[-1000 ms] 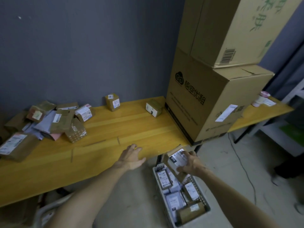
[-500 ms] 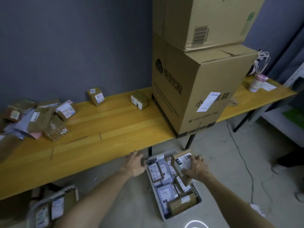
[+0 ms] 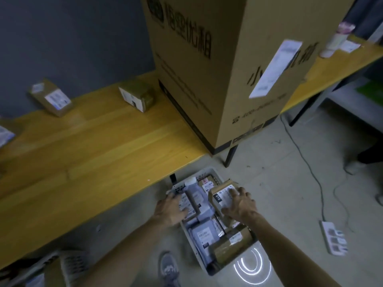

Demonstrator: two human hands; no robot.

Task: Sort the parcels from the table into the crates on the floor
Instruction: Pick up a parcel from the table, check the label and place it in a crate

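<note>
A big carton (image 3: 223,65) stands on the right part of the table (image 3: 93,146), its top cut off by the frame. On the floor just in front of the table edge sits a white crate (image 3: 198,253), packed with grey mailers and brown parcels lying flat and overlapping; a taped brown one fills its near end. The right hand (image 3: 238,206) grips a small box (image 3: 222,196) with a white label from above, fingers curled over its top, holding it over the crate's far right part; whether the box already rests on the parcels below cannot be told. The left hand (image 3: 171,208) lies spread over the crate's left rim, fingers loosely straight. Two small parcels (image 3: 51,98) (image 3: 136,97) stay on the table near the wall. A second crate (image 3: 68,266) at lower left is blurred and cut off.
</note>
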